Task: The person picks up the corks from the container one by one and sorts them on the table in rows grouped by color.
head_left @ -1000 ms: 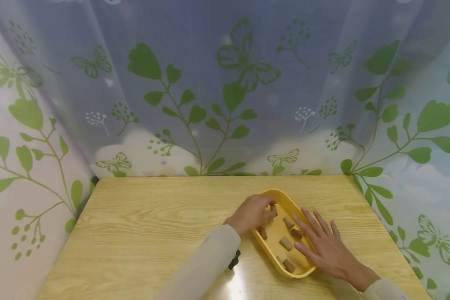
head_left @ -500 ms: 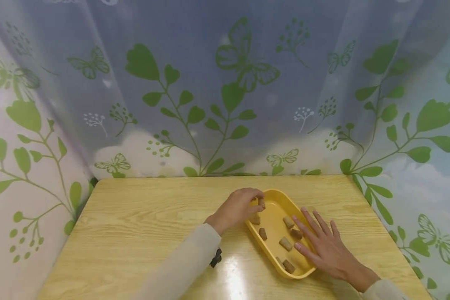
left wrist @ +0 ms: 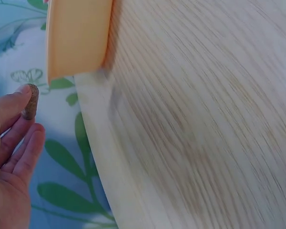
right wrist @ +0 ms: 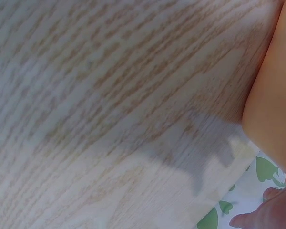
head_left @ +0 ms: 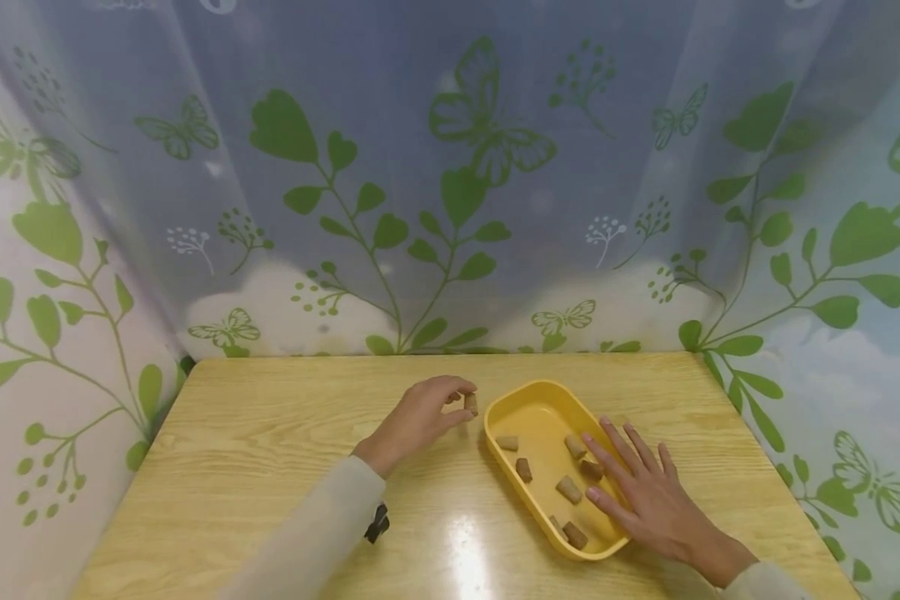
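Just left of the yellow tray [head_left: 542, 412], my left hand [head_left: 416, 421] pinches a small brown cork [head_left: 471, 404] between thumb and fingers, above the table. The left wrist view shows the same cork [left wrist: 31, 101] held upright at the fingertips, apart from the tray's side [left wrist: 78, 38]. My right hand [head_left: 652, 500] lies with spread fingers over the tray's right rim. Only a part of this hand [right wrist: 271, 210] shows in the right wrist view. Several corks lie scattered in the tray, among them a light one [head_left: 507, 442] and a darker one [head_left: 575, 535].
The wooden table [head_left: 270, 433] spreads left of the tray, and its far edge meets a curtain [head_left: 390, 167] printed with leaves and butterflies. Similar printed cloth hangs at both sides. A black item [head_left: 377, 523] sits at my left wrist.
My left hand has come out of the tray and moved left past its rim with the cork. The right hand has stayed in place on the tray.
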Motion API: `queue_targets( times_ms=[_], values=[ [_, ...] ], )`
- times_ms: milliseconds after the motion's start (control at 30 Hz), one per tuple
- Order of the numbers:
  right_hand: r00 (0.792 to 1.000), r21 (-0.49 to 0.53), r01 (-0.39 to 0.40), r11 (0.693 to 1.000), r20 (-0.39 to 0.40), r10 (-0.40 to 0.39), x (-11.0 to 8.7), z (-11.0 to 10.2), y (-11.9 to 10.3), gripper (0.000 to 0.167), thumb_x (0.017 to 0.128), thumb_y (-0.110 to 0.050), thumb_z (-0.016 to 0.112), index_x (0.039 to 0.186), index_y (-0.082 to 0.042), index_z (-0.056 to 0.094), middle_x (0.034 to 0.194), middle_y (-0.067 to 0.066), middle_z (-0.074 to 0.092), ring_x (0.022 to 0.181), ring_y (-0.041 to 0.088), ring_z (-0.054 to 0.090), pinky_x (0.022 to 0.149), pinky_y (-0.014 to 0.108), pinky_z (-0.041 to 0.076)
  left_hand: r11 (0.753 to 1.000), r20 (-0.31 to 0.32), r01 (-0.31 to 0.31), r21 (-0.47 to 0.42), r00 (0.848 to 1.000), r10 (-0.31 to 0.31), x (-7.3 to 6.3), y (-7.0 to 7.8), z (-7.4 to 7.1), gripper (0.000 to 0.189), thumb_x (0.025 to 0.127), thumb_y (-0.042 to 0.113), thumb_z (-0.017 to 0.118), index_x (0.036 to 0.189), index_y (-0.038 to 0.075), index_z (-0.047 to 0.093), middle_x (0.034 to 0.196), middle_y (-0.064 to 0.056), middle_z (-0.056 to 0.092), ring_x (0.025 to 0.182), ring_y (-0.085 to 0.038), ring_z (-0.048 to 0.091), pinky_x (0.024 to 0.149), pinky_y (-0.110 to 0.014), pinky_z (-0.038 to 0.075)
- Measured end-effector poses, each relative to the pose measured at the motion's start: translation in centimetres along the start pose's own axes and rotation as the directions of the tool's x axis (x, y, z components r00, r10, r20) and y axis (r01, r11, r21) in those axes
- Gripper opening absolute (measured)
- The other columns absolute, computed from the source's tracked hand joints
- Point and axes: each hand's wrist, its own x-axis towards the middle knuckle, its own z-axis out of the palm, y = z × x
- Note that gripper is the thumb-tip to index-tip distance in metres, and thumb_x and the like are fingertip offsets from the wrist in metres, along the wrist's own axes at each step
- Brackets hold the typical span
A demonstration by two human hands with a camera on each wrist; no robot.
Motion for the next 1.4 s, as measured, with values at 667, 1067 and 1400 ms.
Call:
queue_targets(
  times_ms=[667,1067,1400],
  values=[
    [1.000,-0.003,-0.017,1.000,0.004,0.017,0.0,0.1,0.1,0.072,0.108,-0.043,0.065,0.172,-0.030,0.035,0.184,0.006,0.014,0.160,0.059,0.024,0.110,0.095,0.020,0.989,-0.049,0.120,0.084,0.992,-0.117,-4.1,-5.9,-2.5,0.042,0.102,0.020,0.080,0.141,0.010,0.071,0.141,-0.006,0.073,0.124,-0.029,0.072,0.105,-0.048,0.061],
    [1.000,-0.007,-0.013,1.000,-0.002,0.013,-0.1,0.3,0.4,0.073,0.107,-0.043,0.065,0.172,-0.030,0.034,0.184,0.007,0.015,0.159,0.059,0.024,0.109,0.095,0.020,0.968,-0.047,0.213,0.131,0.977,-0.209,-6.6,-8.7,-4.3,0.040,0.103,0.021,0.078,0.140,0.009,0.071,0.140,-0.011,0.073,0.124,-0.033,0.071,0.105,-0.054,0.059],
    [1.000,-0.011,-0.010,1.000,-0.005,0.010,0.0,0.2,0.2,0.073,0.107,-0.043,0.065,0.172,-0.028,0.035,0.184,0.007,0.014,0.159,0.060,0.025,0.109,0.096,0.020,0.968,-0.058,0.202,0.150,0.979,-0.195,-8.3,-10.4,-5.4,0.039,0.104,0.018,0.076,0.139,0.004,0.070,0.137,-0.017,0.073,0.121,-0.037,0.071,0.104,-0.056,0.059]
  ],
)
